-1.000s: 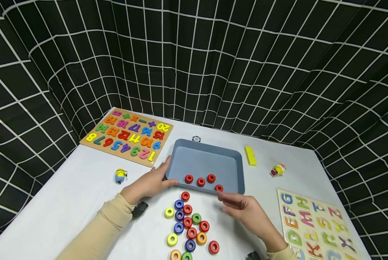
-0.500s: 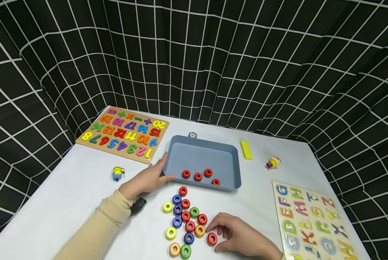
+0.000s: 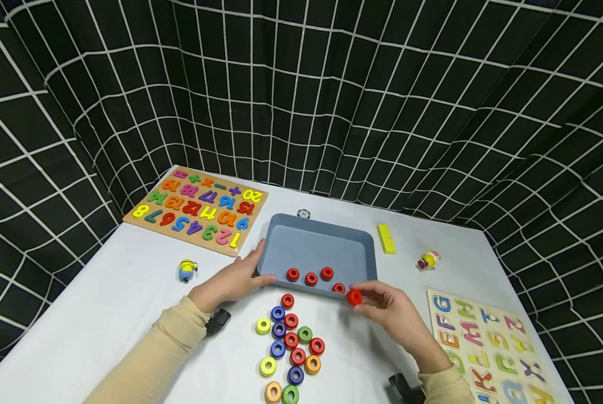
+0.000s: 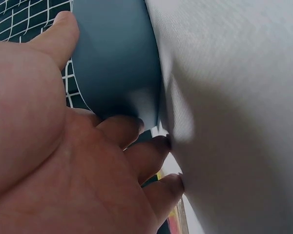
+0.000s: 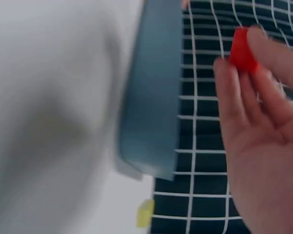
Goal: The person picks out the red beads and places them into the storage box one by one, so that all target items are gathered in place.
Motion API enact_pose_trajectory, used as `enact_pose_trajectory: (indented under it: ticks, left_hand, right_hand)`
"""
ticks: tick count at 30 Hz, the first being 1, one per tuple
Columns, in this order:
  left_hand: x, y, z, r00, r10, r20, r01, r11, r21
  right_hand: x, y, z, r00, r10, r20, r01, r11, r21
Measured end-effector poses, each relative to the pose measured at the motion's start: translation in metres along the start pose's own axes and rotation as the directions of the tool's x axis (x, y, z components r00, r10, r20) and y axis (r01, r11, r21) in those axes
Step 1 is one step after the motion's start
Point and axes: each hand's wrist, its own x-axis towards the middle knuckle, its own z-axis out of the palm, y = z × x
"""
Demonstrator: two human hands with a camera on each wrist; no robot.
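My right hand [image 3: 394, 314] pinches a red ring [image 3: 354, 297] between thumb and fingertips, just above the near right corner of the blue-grey tray [image 3: 321, 241]. In the right wrist view the same red ring [image 5: 243, 50] is held up beside the tray wall [image 5: 151, 92]. Several red rings [image 3: 311, 279] lie inside the tray along its near side. My left hand [image 3: 233, 283] rests around the tray's near left corner, thumb along the front and fingers stretched along the left side. In the left wrist view its fingertips [image 4: 156, 146] touch low by the wall [image 4: 117, 53].
Loose red, blue, yellow, green and orange rings [image 3: 291, 340] lie before the tray. A number board [image 3: 195, 210] stands back left, an alphabet board [image 3: 493, 342] right. Around them are a minion figure [image 3: 187, 270], a yellow block [image 3: 386, 239], a small figure [image 3: 429, 259] and a round chip [image 3: 304, 214].
My right hand went down to the near right red ring on the table, picked it up and carried it up to the tray's edge. My left hand has stayed on the tray.
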Motion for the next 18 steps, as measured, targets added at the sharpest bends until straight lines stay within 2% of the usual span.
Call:
enact_pose_trajectory:
  ticks: [3,9,12,18]
  left_hand:
    - [-0.002,-0.001,0.0,1.0,-0.009,0.0,0.009,1.0,-0.004]
    - [-0.001,-0.001,0.003,1.0,-0.006,-0.004,0.006,1.0,-0.003]
    - [-0.001,0.0,0.003,1.0,-0.011,0.0,0.011,1.0,0.0]
    - [0.0,0.001,0.002,1.0,-0.024,-0.012,0.024,1.0,-0.005]
  right_hand:
    - [0.023,-0.003,-0.002,0.993,0.045,-0.109,-0.049,0.998,-0.03]
    - [0.055,0.003,0.006,0.977,0.095,-0.189,-0.115,0.989,-0.097]
    - [0.062,0.006,0.007,0.973,0.099,-0.209,-0.13,0.982,-0.138]
    - [0.069,0.01,0.004,0.978,0.085,-0.19,-0.124,0.97,-0.207]
